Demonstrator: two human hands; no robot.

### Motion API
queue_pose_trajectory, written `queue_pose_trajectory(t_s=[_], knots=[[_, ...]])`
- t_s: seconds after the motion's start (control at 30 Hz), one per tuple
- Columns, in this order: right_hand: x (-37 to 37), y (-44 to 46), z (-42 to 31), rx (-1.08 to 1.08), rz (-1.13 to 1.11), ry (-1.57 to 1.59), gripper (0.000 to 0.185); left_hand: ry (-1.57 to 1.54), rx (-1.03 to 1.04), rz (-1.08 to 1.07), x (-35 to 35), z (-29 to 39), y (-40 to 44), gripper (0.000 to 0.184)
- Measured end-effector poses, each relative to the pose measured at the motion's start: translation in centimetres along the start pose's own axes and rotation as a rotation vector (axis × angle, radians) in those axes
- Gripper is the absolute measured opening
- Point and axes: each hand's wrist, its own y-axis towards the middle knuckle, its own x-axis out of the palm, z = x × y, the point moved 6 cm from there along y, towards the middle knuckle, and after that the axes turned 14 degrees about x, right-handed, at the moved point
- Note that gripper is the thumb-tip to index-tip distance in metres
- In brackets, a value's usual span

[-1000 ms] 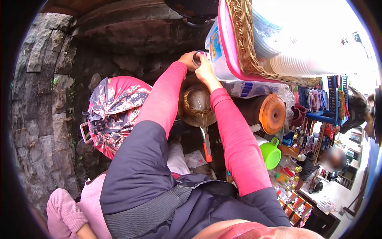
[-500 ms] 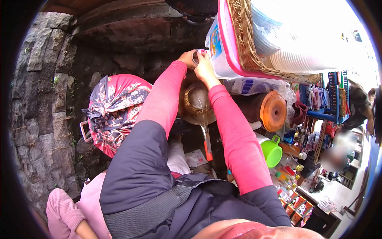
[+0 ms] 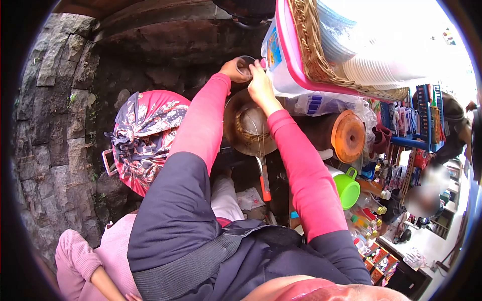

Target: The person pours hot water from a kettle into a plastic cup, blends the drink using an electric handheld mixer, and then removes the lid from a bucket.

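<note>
At the top middle, my left hand (image 3: pixel 232 70) is wrapped round a small clear cup (image 3: pixel 245 63), whose inside looks dark. My right hand (image 3: pixel 261 86) is beside the cup, fingers drawn together near its rim. A small pink thing shows at those fingertips; I cannot make out what it is or whether it is held. Below both hands is a round metal pan (image 3: pixel 233 120) with a pale domed thing and a woven ring in it. A wire-like utensil with a red handle (image 3: pixel 265 188) reaches out of the pan toward me.
At upper right a clear box with a pink rim (image 3: pixel 296 65) carries a wicker basket (image 3: pixel 314 45) of stacked plastic cups (image 3: pixel 371 72). A brown cylinder with an orange end (image 3: pixel 348 136), a green cup (image 3: pixel 346 189) and bottles line the right. A cloth-wrapped bundle (image 3: pixel 148 133) and another person's pink sleeve (image 3: pixel 75 256) are left.
My left hand and the cup have shifted slightly up and left. My right fingers have come away from the cup's mouth a little, showing more of its inside.
</note>
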Motion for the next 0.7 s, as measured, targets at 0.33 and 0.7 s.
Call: queue_pose_trajectory(t_s=[0.33,0.7], knots=[[-8.1,-12.5,-4.9,0.238,-0.046,0.401,0.026,-0.132,0.032,0.289,-9.5,4.7,-1.4,0.074],[-29.4,-41.3,-13.9,-0.093,-0.287,0.801,0.012,-0.059,0.525,0.414,-15.4,23.2,-8.1,0.064]])
